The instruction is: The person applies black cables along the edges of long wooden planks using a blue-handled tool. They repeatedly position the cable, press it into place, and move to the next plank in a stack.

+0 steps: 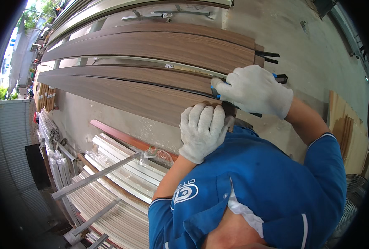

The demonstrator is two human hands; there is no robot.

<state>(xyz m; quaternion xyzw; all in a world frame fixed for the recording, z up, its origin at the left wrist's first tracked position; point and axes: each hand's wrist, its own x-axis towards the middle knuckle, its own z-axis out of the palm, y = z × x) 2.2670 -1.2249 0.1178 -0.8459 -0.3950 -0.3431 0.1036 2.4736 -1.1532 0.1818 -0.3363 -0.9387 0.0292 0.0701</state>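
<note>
Two long brown wood-grain profiles (143,93) lie side by side in front of me, a black strip (174,87) running along the groove in the nearer one. Wearing a white glove, my left hand (203,130) curls its fingers over the near end of that profile, close to my body. My right hand (257,91), also gloved, is closed around a black-and-blue hand tool (280,78) at the profile's end. The tool's working end is mostly hidden by the hand, so its exact kind does not show. The black strip's loose end sticks out below my right hand.
Another brown profile (151,45) lies just beyond, with black strip ends (269,56) protruding. White and pink lengths (122,159) are stacked on a metal rack (95,176) at lower left. A fan (350,195) stands at right near wooden boards (350,128).
</note>
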